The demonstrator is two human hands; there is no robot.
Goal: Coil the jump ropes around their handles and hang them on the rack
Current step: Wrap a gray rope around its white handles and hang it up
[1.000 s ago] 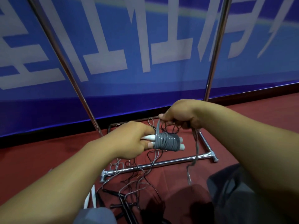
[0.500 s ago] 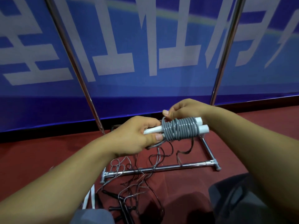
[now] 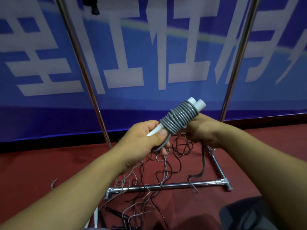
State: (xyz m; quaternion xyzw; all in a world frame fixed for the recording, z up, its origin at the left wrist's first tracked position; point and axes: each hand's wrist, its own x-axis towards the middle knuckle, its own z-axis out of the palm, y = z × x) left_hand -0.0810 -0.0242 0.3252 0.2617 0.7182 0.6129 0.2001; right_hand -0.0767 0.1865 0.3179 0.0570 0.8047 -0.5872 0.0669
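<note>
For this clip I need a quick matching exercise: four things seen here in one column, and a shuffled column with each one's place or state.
1. grey rope
2. white handles
3. left hand
4. loose cords

A. tangled on the red floor
B. coiled tightly round the handles
C. grips the handles' lower end
D. side by side, ends poking out of the coil

Pairs: 1-B, 2-D, 3-C, 4-A

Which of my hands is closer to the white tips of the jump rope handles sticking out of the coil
Right. The right hand sits just below the white tips; the left hand grips the handles' opposite end.
</note>
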